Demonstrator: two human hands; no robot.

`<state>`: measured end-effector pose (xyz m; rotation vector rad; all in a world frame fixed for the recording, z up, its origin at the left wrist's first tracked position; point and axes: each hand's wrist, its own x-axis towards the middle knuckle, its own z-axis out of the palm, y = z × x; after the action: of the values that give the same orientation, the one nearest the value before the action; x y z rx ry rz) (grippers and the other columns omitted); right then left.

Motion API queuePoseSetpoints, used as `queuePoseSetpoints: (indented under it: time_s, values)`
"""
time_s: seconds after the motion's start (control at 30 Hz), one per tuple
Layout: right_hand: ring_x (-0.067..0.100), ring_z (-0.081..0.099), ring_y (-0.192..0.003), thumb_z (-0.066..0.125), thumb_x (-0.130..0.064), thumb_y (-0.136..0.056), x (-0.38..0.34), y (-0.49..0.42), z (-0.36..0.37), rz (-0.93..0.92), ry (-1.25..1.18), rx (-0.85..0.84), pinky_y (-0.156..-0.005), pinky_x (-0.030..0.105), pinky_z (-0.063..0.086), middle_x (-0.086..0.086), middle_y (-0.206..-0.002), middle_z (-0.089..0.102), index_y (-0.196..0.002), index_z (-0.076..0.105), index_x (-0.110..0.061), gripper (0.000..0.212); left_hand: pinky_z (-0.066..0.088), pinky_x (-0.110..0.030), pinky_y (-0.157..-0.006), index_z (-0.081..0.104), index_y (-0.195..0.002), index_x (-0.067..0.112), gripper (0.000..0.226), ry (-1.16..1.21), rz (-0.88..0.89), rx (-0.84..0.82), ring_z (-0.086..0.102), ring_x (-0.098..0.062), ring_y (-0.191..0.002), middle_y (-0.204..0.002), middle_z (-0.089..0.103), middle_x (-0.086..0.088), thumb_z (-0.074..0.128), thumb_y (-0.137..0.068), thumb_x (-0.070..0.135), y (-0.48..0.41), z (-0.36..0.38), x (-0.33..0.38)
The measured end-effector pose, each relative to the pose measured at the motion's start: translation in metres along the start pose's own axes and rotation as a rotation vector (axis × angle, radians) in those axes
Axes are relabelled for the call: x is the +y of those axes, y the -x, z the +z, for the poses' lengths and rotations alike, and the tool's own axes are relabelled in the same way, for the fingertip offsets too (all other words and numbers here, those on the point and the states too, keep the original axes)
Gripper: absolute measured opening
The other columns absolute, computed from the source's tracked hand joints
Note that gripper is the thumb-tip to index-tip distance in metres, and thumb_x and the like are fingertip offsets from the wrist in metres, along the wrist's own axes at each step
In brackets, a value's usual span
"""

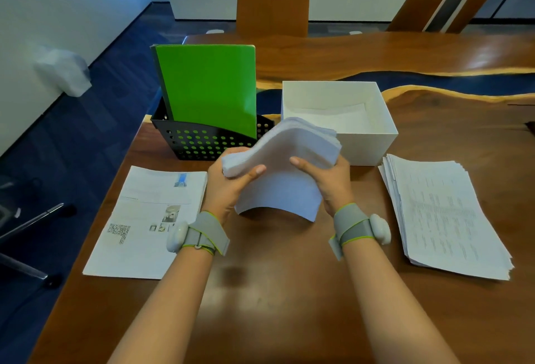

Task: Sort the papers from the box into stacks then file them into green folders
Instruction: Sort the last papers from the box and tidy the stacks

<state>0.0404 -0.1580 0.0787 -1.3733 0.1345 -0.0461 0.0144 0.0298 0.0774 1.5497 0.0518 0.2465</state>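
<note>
The bare wood of the table (278, 291) between my forearms is my open lane, running from the near edge up under the bent sheaf of papers (283, 158) that my left hand (228, 184) and right hand (333, 184) grip. On the left a flat printed stack (150, 219) lies just beside my wrist. On the right a thicker, fanned stack (443, 219) takes that side. Ahead the way is walled: the black perforated file rack (202, 143) with upright green folders (208, 88) stands on the left and the open white box (373, 143) on the right, with only a narrow gap between them. Right of the box there is bare wood again.
</note>
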Motion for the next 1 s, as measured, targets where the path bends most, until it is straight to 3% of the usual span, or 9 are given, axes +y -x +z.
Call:
queuePoseSetpoints:
  time_s: [0.07,0.2,0.3,0.4,0.47,0.57,0.7,0.83,1.0]
  values:
    - [0.020,0.071,-0.088,0.088,-0.009,-0.059,-0.005,-0.005,0.003,-0.038,-0.015,0.056,-0.075,0.034,0.059,0.002,-0.092,0.075,-0.092,0.072,-0.018,0.038,0.049,-0.015,-0.067,0.064,-0.087,0.025,0.026,0.000,0.025,0.048,0.062,0.000,-0.078,-0.083,0.068,0.014,0.081,-0.068,0.019,-0.005,0.002,0.004]
    - [0.014,0.071,-0.082,0.087,-0.005,-0.059,-0.008,-0.011,-0.008,-0.058,-0.013,0.020,-0.066,0.024,0.056,-0.002,-0.087,0.075,-0.093,0.069,-0.017,0.040,0.054,-0.021,-0.073,0.065,-0.100,0.019,0.038,0.056,-0.002,0.069,0.066,-0.008,-0.087,-0.095,0.069,0.004,0.082,-0.067,0.012,-0.012,-0.013,-0.001]
    - [0.019,0.071,-0.083,0.083,0.001,-0.063,-0.002,-0.006,0.002,-0.001,-0.036,0.012,-0.071,0.033,0.057,0.003,-0.090,0.074,-0.099,0.068,-0.010,0.040,0.054,-0.019,-0.070,0.067,-0.098,0.019,0.031,0.081,-0.093,0.108,0.068,-0.002,-0.081,-0.089,0.071,0.010,0.076,-0.073,0.004,-0.007,-0.006,-0.011]
    - [0.020,0.071,-0.079,0.084,-0.002,-0.064,-0.013,-0.009,0.009,-0.024,-0.058,0.050,-0.072,0.036,0.058,0.005,-0.085,0.075,-0.087,0.073,-0.009,0.027,0.054,-0.018,-0.069,0.068,-0.091,0.022,0.026,0.095,-0.076,0.143,0.068,0.000,-0.078,-0.079,0.073,0.016,0.076,-0.074,0.004,-0.014,-0.005,-0.005]
    - [0.015,0.071,-0.076,0.086,-0.006,-0.062,-0.023,-0.015,0.003,-0.076,-0.072,0.020,-0.067,0.028,0.057,0.001,-0.082,0.075,-0.084,0.074,-0.013,0.025,0.055,-0.023,-0.074,0.068,-0.094,0.022,0.031,0.097,-0.026,0.125,0.069,-0.006,-0.085,-0.086,0.074,0.011,0.082,-0.069,0.010,-0.022,-0.012,0.004]
    - [0.013,0.071,-0.081,0.088,-0.009,-0.060,-0.026,-0.018,-0.009,-0.129,-0.008,-0.024,-0.069,0.025,0.056,-0.001,-0.086,0.074,-0.094,0.067,-0.017,0.041,0.055,-0.027,-0.079,0.062,-0.104,0.022,0.050,0.069,0.013,0.039,0.066,-0.016,-0.097,-0.105,0.068,-0.001,0.085,-0.060,0.022,-0.025,-0.023,0.006]
    - [0.011,0.070,-0.080,0.083,0.002,-0.062,0.001,-0.007,-0.005,0.013,0.000,-0.010,-0.069,0.027,0.056,-0.002,-0.090,0.072,-0.102,0.065,-0.010,0.045,0.054,-0.021,-0.075,0.060,-0.117,0.006,0.057,0.024,-0.114,0.056,0.066,-0.014,-0.096,-0.110,0.067,-0.010,0.083,-0.065,0.007,-0.014,-0.017,-0.017]
    - [0.018,0.071,-0.079,0.081,0.002,-0.066,0.006,-0.003,0.010,0.058,-0.059,0.044,-0.078,0.040,0.058,0.001,-0.085,0.074,-0.088,0.071,-0.011,0.028,0.052,-0.014,-0.067,0.067,-0.098,0.019,0.035,0.088,-0.151,0.146,0.067,-0.001,-0.081,-0.088,0.072,0.012,0.080,-0.069,0.004,-0.013,0.001,-0.016]
    - [0.015,0.072,-0.078,0.084,-0.001,-0.062,-0.002,-0.012,-0.004,-0.071,-0.084,0.028,-0.068,0.026,0.057,0.001,-0.083,0.076,-0.078,0.076,-0.016,0.023,0.053,-0.016,-0.071,0.065,-0.103,0.020,0.043,0.078,-0.050,0.077,0.068,-0.002,-0.089,-0.093,0.073,0.014,0.081,-0.066,0.007,-0.020,-0.012,-0.009]
